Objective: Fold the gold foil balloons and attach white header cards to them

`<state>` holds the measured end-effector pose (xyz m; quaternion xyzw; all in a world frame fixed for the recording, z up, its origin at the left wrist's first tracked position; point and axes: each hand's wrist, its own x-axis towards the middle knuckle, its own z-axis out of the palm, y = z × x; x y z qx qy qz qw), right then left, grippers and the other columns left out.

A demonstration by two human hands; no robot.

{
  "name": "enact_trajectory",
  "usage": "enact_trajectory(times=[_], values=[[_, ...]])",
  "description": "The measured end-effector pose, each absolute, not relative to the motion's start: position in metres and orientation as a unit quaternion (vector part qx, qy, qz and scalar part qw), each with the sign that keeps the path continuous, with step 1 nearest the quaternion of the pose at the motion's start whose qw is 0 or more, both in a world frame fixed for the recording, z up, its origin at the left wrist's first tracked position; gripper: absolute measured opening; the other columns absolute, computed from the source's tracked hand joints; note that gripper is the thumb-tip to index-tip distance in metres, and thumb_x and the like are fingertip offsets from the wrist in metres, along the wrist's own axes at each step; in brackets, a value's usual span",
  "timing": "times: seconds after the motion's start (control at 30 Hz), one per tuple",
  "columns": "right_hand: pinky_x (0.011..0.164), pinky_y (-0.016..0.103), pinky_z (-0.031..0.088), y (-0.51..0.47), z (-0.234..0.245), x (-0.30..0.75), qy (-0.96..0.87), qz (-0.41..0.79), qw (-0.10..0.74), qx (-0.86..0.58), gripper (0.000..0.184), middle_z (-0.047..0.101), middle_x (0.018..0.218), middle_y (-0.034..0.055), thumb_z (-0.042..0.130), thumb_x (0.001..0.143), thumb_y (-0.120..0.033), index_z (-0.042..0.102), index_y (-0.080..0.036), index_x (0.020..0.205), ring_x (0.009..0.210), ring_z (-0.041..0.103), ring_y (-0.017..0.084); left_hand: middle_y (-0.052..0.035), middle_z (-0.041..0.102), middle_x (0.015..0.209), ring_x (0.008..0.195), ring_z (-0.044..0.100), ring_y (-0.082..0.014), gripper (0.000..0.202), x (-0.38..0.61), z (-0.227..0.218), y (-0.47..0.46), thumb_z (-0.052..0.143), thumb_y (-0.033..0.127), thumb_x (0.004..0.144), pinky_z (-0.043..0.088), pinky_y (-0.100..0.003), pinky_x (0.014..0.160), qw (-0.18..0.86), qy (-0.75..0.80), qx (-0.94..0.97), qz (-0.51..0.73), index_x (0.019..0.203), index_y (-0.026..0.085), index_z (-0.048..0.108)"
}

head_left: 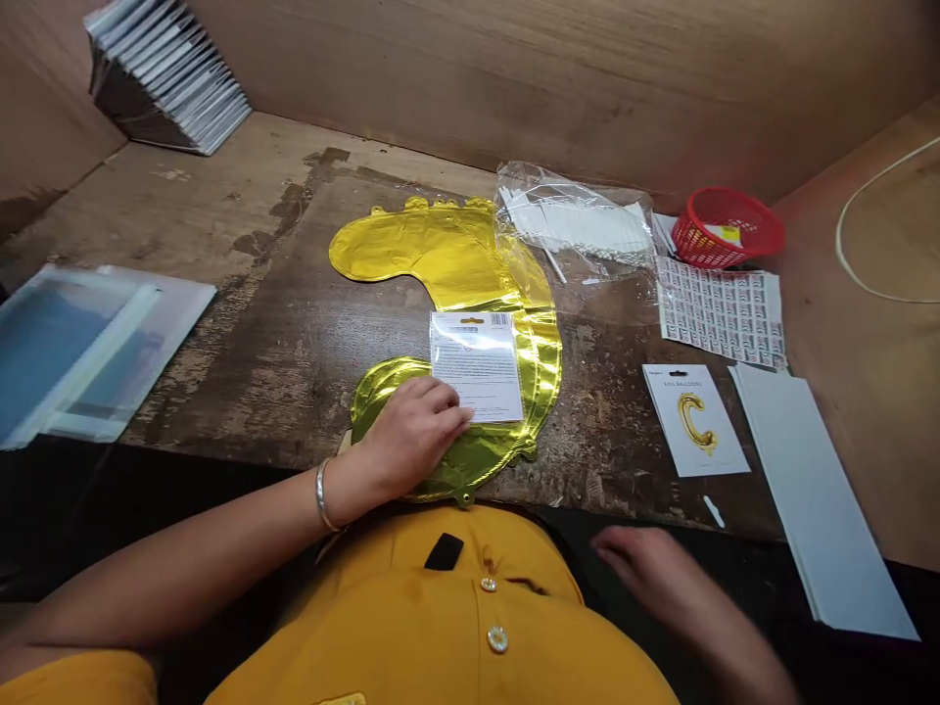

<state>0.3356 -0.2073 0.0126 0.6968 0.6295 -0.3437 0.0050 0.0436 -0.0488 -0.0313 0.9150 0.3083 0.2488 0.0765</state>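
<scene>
A flat gold foil balloon (455,250), C-shaped and mirrored, lies on the worn wooden table. On top of it rests a white printed card (481,357) in a glossy clear sleeve, with a hang hole and a barcode. My left hand (418,431), a bangle at its wrist, pinches the card's lower left corner; the fingertips are partly hidden. Past the front edge of the table, my right hand (638,563) is smeared by motion and its fingers do not show clearly. Nearest to it on the table is a "Foil Balloons" card (696,421) picturing a gold C.
White straws in a clear bag (580,220) lie behind the balloon. At right are a red basket (728,227), a sticker sheet (724,308) and long white cards (815,490) overhanging the edge. Clear sleeves (95,343) lie left; a stack of packets (168,73) stands behind.
</scene>
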Motion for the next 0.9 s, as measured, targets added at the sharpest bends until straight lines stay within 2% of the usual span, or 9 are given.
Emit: enact_trajectory(times=[0.1, 0.13, 0.2, 0.4, 0.5, 0.63, 0.7, 0.8, 0.9], values=[[0.076, 0.032, 0.055, -0.155, 0.028, 0.324, 0.730, -0.267, -0.116, 0.619, 0.014, 0.073, 0.093, 0.0059, 0.056, 0.090, -0.028, 0.070, -0.024, 0.093, 0.084, 0.069, 0.021, -0.0076, 0.065, 0.088, 0.084, 0.053, -0.0204, 0.021, 0.043, -0.038, -0.049, 0.051, 0.024, 0.096, 0.045, -0.035, 0.076, 0.114, 0.318, 0.902, 0.270, 0.095, 0.017, 0.070], [0.087, 0.036, 0.053, -0.135, 0.027, 0.316, 0.760, -0.228, -0.169, 0.585, 0.014, 0.071, 0.105, 0.0083, 0.060, 0.089, -0.029, 0.068, -0.023, 0.099, 0.097, 0.067, 0.023, -0.0075, 0.065, 0.088, 0.084, 0.053, -0.0201, 0.020, 0.043, -0.039, -0.050, 0.051, 0.024, 0.096, 0.045, -0.035, 0.077, 0.128, 0.319, 0.898, 0.273, 0.095, 0.016, 0.070], [0.100, 0.042, 0.047, -0.098, 0.016, 0.298, 0.813, -0.231, -0.203, 0.495, 0.022, 0.061, 0.128, 0.0115, 0.070, 0.082, -0.033, 0.065, -0.022, 0.100, 0.119, 0.057, 0.027, -0.0074, 0.064, 0.087, 0.084, 0.053, -0.0197, 0.020, 0.042, -0.039, -0.050, 0.052, 0.024, 0.095, 0.046, -0.035, 0.078, 0.153, 0.326, 0.891, 0.276, 0.095, 0.016, 0.070], [0.089, 0.042, 0.050, -0.054, -0.026, 0.271, 0.786, -0.241, -0.264, 0.504, 0.016, 0.066, 0.107, 0.0093, 0.070, 0.081, -0.025, 0.058, -0.020, 0.071, 0.103, 0.061, 0.023, -0.0048, 0.061, 0.081, 0.080, 0.054, -0.0185, 0.017, 0.038, -0.030, -0.045, 0.054, 0.020, 0.093, 0.046, -0.033, 0.074, 0.196, 0.373, 0.870, 0.257, 0.080, 0.016, 0.064], [0.087, 0.042, 0.049, -0.057, -0.025, 0.267, 0.765, -0.236, -0.280, 0.530, 0.014, 0.068, 0.100, 0.0078, 0.065, 0.082, -0.021, 0.056, -0.021, 0.071, 0.100, 0.061, 0.023, -0.0048, 0.059, 0.087, 0.078, 0.056, -0.0190, 0.006, 0.032, -0.026, -0.036, 0.061, 0.020, 0.086, 0.047, -0.032, 0.069, 0.171, 0.471, 0.833, 0.235, 0.088, 0.016, 0.058], [0.084, 0.040, 0.048, -0.057, -0.023, 0.258, 0.725, -0.204, -0.297, 0.587, 0.003, 0.067, 0.096, 0.0074, 0.057, 0.084, -0.020, 0.057, -0.021, 0.082, 0.092, 0.061, 0.023, -0.0099, 0.060, 0.105, 0.089, 0.060, -0.0233, 0.040, 0.024, -0.021, -0.019, 0.069, 0.024, 0.079, 0.050, -0.035, 0.075, 0.161, 0.526, 0.812, 0.195, 0.114, 0.015, 0.052], [0.081, 0.039, 0.048, -0.057, -0.027, 0.254, 0.709, -0.178, -0.296, 0.615, 0.006, 0.065, 0.095, 0.0085, 0.055, 0.084, -0.022, 0.057, -0.021, 0.090, 0.089, 0.060, 0.023, -0.0109, 0.061, 0.107, 0.093, 0.061, -0.0256, 0.056, 0.024, -0.018, -0.012, 0.069, 0.023, 0.078, 0.050, -0.037, 0.079, 0.188, 0.522, 0.813, 0.176, 0.129, 0.015, 0.046], [0.080, 0.039, 0.049, -0.059, -0.031, 0.251, 0.705, -0.160, -0.305, 0.620, 0.013, 0.063, 0.092, 0.0090, 0.055, 0.084, -0.026, 0.057, -0.020, 0.095, 0.088, 0.058, 0.024, -0.0052, 0.065, 0.094, 0.080, 0.064, -0.0222, 0.080, 0.031, -0.014, -0.006, 0.071, 0.022, 0.075, 0.051, -0.032, 0.070, 0.295, 0.517, 0.779, 0.194, 0.144, 0.018, 0.032], [0.083, 0.042, 0.050, -0.059, -0.026, 0.254, 0.677, -0.169, -0.359, 0.619, 0.032, 0.061, 0.103, 0.0113, 0.060, 0.080, -0.033, 0.057, -0.018, 0.108, 0.089, 0.059, 0.025, -0.0001, 0.064, 0.086, 0.072, 0.062, -0.0163, 0.089, 0.040, -0.015, -0.004, 0.068, 0.018, 0.076, 0.051, -0.026, 0.064, 0.431, 0.496, 0.693, 0.296, 0.151, 0.020, 0.020]])
